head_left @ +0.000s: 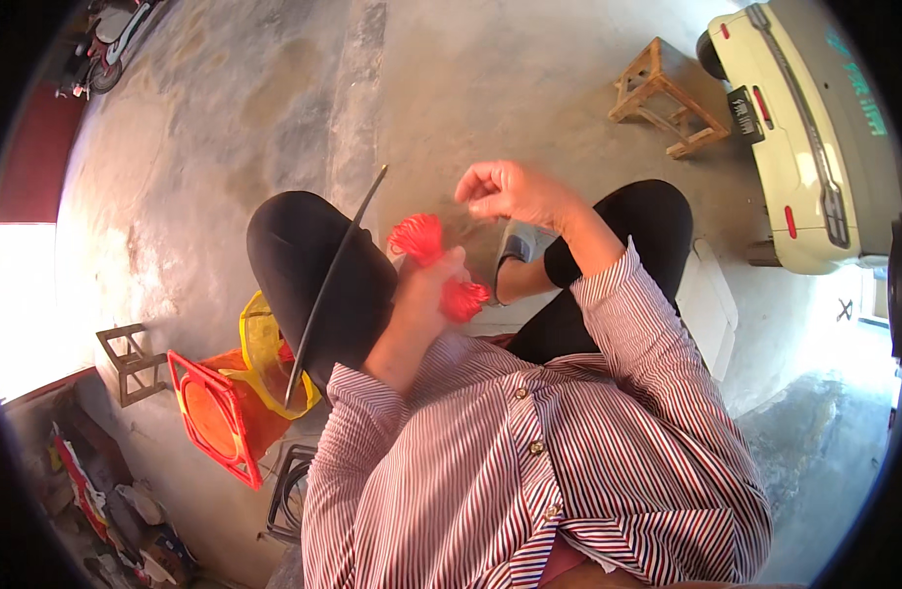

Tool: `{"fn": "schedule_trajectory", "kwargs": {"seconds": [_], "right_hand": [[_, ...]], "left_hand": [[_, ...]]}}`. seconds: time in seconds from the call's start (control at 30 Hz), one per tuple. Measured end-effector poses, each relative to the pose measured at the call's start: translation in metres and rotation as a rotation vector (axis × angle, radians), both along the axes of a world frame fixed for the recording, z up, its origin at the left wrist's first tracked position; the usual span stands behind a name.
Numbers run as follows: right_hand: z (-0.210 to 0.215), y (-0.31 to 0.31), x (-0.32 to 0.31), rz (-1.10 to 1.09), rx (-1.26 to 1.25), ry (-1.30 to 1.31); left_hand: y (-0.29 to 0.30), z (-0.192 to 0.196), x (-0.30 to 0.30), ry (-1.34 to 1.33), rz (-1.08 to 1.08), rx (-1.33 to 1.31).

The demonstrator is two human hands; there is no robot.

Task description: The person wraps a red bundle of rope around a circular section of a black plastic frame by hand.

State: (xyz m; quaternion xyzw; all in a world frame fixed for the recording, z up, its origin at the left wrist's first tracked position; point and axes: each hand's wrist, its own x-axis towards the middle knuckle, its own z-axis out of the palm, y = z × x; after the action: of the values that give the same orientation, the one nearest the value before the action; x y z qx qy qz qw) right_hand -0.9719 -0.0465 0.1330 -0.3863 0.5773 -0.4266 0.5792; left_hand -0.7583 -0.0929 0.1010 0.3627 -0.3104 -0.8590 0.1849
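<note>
1. Bare concrete floor [451, 88] fills the head view, with a wooden stool [667, 98] and a pale vehicle [814, 128] at its upper right edge.
2. A person sits with black-clad knees apart; a thin dark rod [333, 285] lies across the left thigh.
3. The left hand [433, 285] is clamped on a red tasselled bundle [418, 238], above the lap.
4. The right hand [510, 191] hovers just beside it, fingers curled together, pinching; whether they grip a thread cannot be told.
5. A red square frame [215, 417] and a yellow bag [259, 348] stand by the left leg.
</note>
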Motion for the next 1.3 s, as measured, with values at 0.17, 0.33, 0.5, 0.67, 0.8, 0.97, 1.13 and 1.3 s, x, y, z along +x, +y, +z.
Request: {"fn": "schedule_trajectory", "kwargs": {"seconds": [0.17,0.33,0.5,0.67,0.8,0.97,1.13,1.3], "right_hand": [[0.045,0.040,0.028,-0.046,0.013,-0.005],[0.042,0.071,0.027,0.035,-0.017,0.208],[0.019,0.081,0.040,-0.179,-0.396,-0.556],[0.026,0.079,0.051,0.022,-0.189,-0.607],[0.033,0.075,0.063,0.153,0.168,-0.013],[0.034,0.081,0.055,0.037,0.207,-0.081],[0.040,0.080,0.060,-0.196,-0.238,0.625],[0.021,0.072,0.070,0.049,-0.231,1.064]], "left_hand": [[0.007,0.011,-0.002,0.065,-0.184,0.022],[0.001,0.013,0.001,0.089,-0.119,-0.090],[0.000,0.018,0.001,0.010,-0.142,-0.290],[0.005,0.033,-0.006,-0.217,-0.174,-0.522],[0.005,0.033,-0.001,-0.384,-0.256,-0.627],[0.006,0.036,0.004,-0.657,-0.341,-1.120],[0.006,0.029,0.007,-0.680,-0.461,-1.190],[0.010,0.034,0.001,-0.712,-0.637,-1.283]]}}
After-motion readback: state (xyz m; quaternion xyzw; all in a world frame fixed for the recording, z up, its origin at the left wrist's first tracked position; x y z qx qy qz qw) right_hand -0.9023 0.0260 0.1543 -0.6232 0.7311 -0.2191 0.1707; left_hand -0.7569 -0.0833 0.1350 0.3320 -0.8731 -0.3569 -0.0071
